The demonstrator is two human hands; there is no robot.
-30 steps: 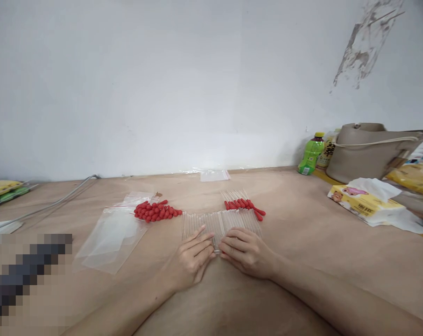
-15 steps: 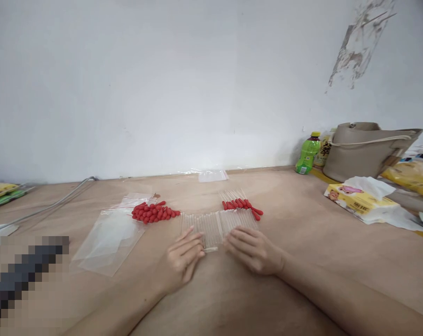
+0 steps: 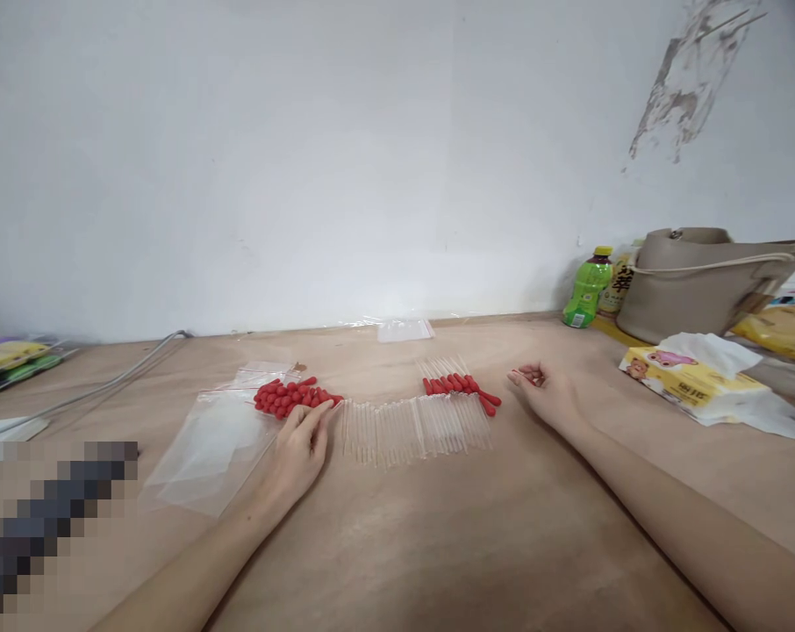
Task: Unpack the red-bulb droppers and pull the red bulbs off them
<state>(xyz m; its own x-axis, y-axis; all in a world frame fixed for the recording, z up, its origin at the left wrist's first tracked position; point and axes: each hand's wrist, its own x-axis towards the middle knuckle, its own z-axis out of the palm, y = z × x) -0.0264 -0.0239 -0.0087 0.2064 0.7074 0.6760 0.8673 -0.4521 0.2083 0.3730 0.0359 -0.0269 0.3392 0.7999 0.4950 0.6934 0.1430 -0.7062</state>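
A row of clear glass tubes (image 3: 384, 430) lies side by side in front of me. Heaped at its left are many red rubber bulbs (image 3: 282, 398). My left hand (image 3: 302, 443) rests by the heap's right end, index finger stretched over the nearest bulbs and thumb apart from it. Beyond the row's right half lie several droppers with red bulbs (image 3: 450, 384), their thin tips pointing to the wall; a couple slant out to the right. My right hand (image 3: 546, 391) is off to the right, fingertips pinched together, with a hint of red between them too small to name.
Clear zip bags (image 3: 206, 448) lie at the left, partly under the bulbs. A small bag (image 3: 405, 330) is by the wall. At the right are a tissue box (image 3: 687, 382), a green bottle (image 3: 587, 290) and a beige bag (image 3: 687, 290). A grey cable (image 3: 121, 373) runs along the left.
Both hands have left the tube row. My left hand has moved left to the red bulbs, and my right hand has moved right and farther away. The row now shows uncovered.
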